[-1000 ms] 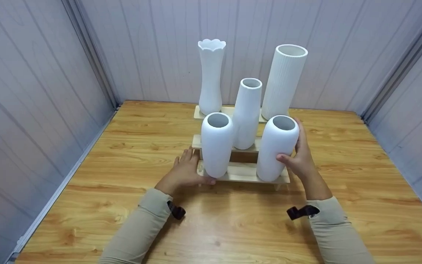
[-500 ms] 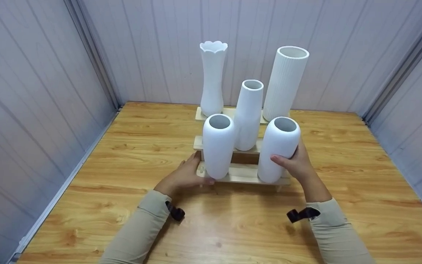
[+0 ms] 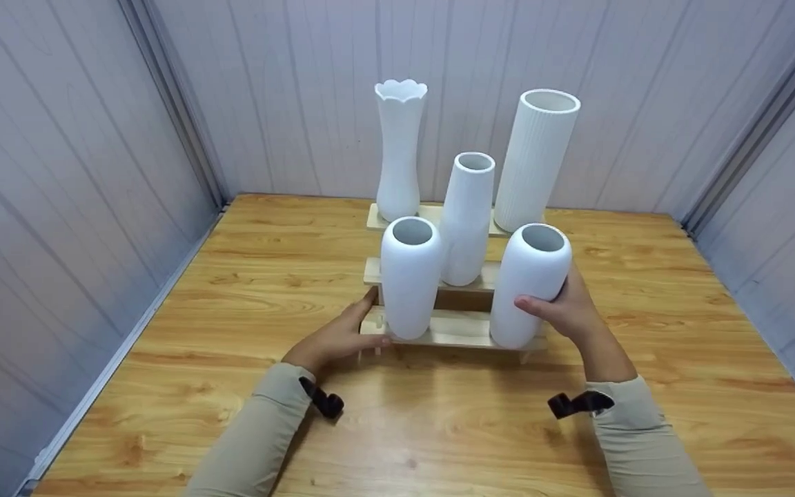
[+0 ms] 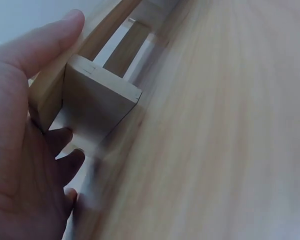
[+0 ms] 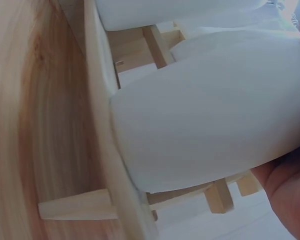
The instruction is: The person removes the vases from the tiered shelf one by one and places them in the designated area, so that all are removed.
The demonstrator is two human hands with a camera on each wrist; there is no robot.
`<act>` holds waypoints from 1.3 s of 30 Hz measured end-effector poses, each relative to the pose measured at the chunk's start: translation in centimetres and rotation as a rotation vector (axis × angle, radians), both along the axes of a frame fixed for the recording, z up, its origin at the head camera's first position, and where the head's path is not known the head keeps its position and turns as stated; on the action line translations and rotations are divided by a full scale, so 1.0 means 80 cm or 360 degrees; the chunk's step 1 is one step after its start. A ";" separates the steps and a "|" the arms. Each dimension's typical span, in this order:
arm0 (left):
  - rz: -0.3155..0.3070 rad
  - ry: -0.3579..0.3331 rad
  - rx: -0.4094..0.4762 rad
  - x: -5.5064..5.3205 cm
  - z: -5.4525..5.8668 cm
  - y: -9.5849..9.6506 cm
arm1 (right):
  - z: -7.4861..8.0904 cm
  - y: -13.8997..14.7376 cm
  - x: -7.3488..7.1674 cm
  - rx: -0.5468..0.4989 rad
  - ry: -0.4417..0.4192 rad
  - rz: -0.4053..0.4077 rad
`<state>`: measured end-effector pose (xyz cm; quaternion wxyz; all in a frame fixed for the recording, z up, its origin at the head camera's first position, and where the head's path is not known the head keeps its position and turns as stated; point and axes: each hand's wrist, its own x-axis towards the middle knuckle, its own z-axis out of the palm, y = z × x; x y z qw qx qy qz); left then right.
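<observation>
A tiered wooden stand point(image 3: 459, 328) bears several white vases. My left hand point(image 3: 334, 339) grips the left end of its lowest shelf, thumb along the front edge. In the left wrist view, fingertips point(image 4: 70, 167) curl at the end of the wood. My right hand point(image 3: 572, 307) holds the front right vase point(image 3: 525, 290) from its right side, thumb across the front and the other fingers mostly hidden behind. That vase tilts in the head view, its base at the lowest shelf. The matching front left vase point(image 3: 409, 283) stands near my left hand.
A tapered vase point(image 3: 468, 221) stands on the middle shelf. On the top shelf are a scalloped-rim vase point(image 3: 399, 155) at left and a ribbed cylindrical vase point(image 3: 537, 162) at right. Pale panelled walls point(image 3: 315, 96) enclose the wood-grain table point(image 3: 266, 269).
The front right vase has shifted slightly right with my right hand. My left hand has slid a little left, and more of the lowest shelf's left end shows.
</observation>
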<state>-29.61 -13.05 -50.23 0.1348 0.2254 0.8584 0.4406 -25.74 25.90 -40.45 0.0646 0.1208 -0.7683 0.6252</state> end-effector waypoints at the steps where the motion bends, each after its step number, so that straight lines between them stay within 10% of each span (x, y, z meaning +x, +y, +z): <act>1: 0.0003 -0.0003 0.0000 0.000 -0.001 -0.001 | 0.001 0.001 0.001 0.0029 -0.0005 -0.0002; 12: 0.0004 0.0137 0.0055 0.002 -0.012 -0.009 | 0.007 0.018 0.003 0.0249 0.0083 -0.0090; 39: 0.0002 0.0086 0.0135 0.004 -0.009 -0.009 | 0.013 0.074 0.002 0.0356 0.0131 -0.0216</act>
